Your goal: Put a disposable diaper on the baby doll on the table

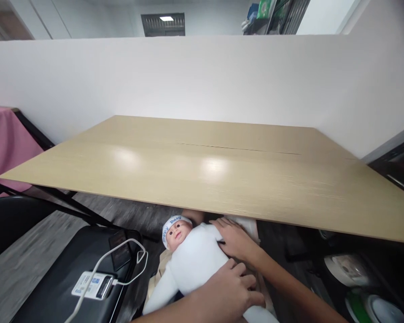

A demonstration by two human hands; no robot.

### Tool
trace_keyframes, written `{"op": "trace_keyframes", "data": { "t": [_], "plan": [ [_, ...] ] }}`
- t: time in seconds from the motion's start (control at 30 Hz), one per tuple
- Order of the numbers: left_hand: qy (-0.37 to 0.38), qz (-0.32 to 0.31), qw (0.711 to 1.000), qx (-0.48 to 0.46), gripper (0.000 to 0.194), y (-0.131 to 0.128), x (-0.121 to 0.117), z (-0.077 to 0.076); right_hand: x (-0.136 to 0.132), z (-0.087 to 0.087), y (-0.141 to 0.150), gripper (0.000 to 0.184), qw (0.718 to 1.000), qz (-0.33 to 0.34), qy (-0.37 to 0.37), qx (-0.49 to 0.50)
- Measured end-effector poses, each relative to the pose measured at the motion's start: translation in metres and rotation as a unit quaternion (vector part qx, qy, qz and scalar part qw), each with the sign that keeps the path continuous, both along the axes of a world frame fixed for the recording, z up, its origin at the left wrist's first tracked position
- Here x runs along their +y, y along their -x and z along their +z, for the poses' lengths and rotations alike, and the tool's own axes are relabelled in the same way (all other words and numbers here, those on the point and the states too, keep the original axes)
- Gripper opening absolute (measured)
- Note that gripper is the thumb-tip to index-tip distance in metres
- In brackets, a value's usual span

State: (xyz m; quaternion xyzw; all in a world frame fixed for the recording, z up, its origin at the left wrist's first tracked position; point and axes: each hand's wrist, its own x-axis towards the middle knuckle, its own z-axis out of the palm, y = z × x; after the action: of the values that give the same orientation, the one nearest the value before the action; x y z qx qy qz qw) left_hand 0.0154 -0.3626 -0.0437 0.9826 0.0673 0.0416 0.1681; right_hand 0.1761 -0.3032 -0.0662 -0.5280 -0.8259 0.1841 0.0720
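Note:
A baby doll [197, 258] in white lies face up across my lap, below the table's front edge. Its head, in a white band with blue lettering, points left. My left hand [232, 287] has its fingers curled on the lower body, near the top of a leg. Farther up, my right hand [234, 237] holds the doll's arm on the table side, the arm's end between thumb and fingers. The doll's other arm hangs toward the bottom left. What lies under my left palm is hidden.
A wooden table [188, 170] spans the view just beyond the doll, against a white partition [202, 80]. Left stands a black padded seat [67, 264] bearing a white device [93, 285] with a cable [103, 258]. Containers [346, 270] sit under the table at the right.

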Motion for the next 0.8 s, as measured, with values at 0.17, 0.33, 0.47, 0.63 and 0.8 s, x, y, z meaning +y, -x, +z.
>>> {"op": "trace_keyframes", "data": {
  "t": [0.17, 0.33, 0.47, 0.63, 0.8],
  "plan": [
    [-0.028, 0.03, 0.999, -0.015, 0.04, 0.008, -0.001, 0.007, 0.013, 0.008, 0.035, 0.024, 0.998, 0.021, 0.03, -0.049],
    [-0.038, 0.054, 0.991, -0.116, 0.033, 0.033, -0.011, 0.024, 0.005, 0.03, 0.041, 0.026, 0.999, 0.032, 0.0, 0.01],
    [0.024, 0.038, 0.979, -0.199, 0.029, 0.089, -0.014, 0.034, -0.013, 0.051, 0.035, 0.043, 0.987, -0.011, -0.015, 0.159],
    [-0.096, 0.198, 0.901, -0.374, 0.045, 0.164, -0.004, 0.016, -0.042, 0.07, 0.008, 0.057, 0.936, -0.118, -0.054, 0.326],
    [0.014, 0.303, 0.9, -0.314, 0.085, 0.171, 0.036, 0.016, -0.051, 0.091, -0.017, 0.048, 0.878, -0.224, -0.079, 0.416]
  ]
}}
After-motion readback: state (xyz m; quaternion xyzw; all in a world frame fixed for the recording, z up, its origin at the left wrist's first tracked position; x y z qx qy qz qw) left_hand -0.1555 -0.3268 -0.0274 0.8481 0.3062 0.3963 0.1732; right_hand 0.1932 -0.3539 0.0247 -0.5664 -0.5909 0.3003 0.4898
